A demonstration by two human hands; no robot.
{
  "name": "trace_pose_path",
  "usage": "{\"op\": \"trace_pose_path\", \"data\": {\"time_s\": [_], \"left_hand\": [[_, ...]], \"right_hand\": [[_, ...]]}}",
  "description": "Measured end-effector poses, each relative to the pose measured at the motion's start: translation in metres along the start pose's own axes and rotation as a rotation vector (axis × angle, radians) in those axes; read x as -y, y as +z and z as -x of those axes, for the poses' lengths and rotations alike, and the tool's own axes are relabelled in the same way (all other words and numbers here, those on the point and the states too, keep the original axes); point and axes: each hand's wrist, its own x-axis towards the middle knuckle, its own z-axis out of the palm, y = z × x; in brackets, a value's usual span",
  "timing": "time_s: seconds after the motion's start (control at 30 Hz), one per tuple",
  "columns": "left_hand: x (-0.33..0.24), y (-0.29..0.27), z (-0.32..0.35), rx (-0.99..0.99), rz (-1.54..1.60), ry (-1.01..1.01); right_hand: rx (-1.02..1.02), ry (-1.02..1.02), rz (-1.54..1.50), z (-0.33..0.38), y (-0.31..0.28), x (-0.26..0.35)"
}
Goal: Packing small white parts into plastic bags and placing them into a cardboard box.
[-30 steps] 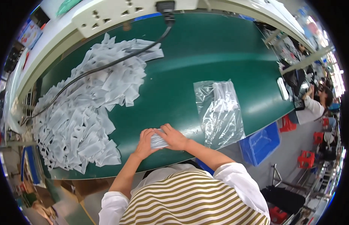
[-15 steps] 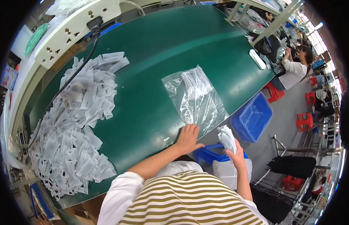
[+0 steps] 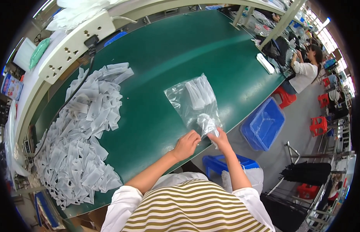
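Note:
A clear plastic bag [image 3: 177, 97] lies on the green table [image 3: 149, 112] in front of me, with folded whitish strips [image 3: 199, 92] inside its far part. At the bag's near mouth, my left hand [image 3: 186, 145] is closed, its fingertips pinching the bag's edge. My right hand [image 3: 223, 140] is closed around the near end of a bundle of white strips [image 3: 207, 120]. That bundle's front part is inside the bag's opening, under the film. To the left spreads a large heap of loose whitish strips [image 3: 83, 154].
A power strip [image 3: 75, 48] with a black cable is fixed along the shelf at upper left. Right of the table are a blue bin [image 3: 263, 123], a blue stool [image 3: 230, 162] and a rack with black garments [image 3: 306, 172]. A person in white [image 3: 303, 73] sits at the far right.
My right hand has moved from beyond the table edge up to the bag, bringing the bundle partly into it. My left hand has gone from lying flat to pinching the bag's mouth.

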Motion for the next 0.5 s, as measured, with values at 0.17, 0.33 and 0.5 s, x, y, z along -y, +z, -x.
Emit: {"op": "trace_pose_path", "data": {"time_s": [0.17,0.33,0.5], "left_hand": [[0.002,-0.005,0.004,-0.054,0.009,-0.020],[-0.002,-0.014,0.008,-0.119,-0.046,0.028],[-0.023,-0.002,0.021,-0.043,-0.025,0.168]], "right_hand": [[0.226,0.108,-0.265,-0.041,0.048,0.006],[0.093,-0.103,0.455,-0.059,0.121,0.029],[-0.318,-0.267,0.695,-0.090,0.157,0.021]]}}
